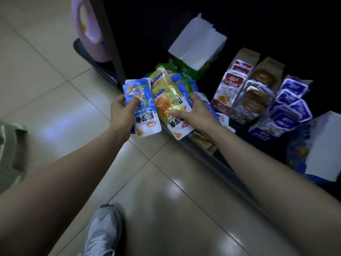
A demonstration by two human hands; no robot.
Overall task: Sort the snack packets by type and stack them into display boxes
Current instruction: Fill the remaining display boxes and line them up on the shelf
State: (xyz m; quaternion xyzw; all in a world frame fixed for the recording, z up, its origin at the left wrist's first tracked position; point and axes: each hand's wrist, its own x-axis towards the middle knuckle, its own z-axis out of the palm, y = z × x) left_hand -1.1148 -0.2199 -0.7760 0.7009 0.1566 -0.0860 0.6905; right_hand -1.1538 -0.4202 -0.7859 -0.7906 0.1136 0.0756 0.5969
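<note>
My left hand grips a blue snack packet at the edge of a dark shelf. My right hand holds a yellow packet, thumb on its front, above a loose pile of blue, yellow and green packets. To the right stand display boxes: one with red packets, one with brown packets, one with dark blue packets. A green box with a raised white flap stands behind the pile. A blue box with a white flap sits at the far right.
The dark shelf runs diagonally with a metal front edge. A yellow box lies low at that edge. A pink container stands on a dark base at the upper left. Beige floor tiles and my grey shoe are below.
</note>
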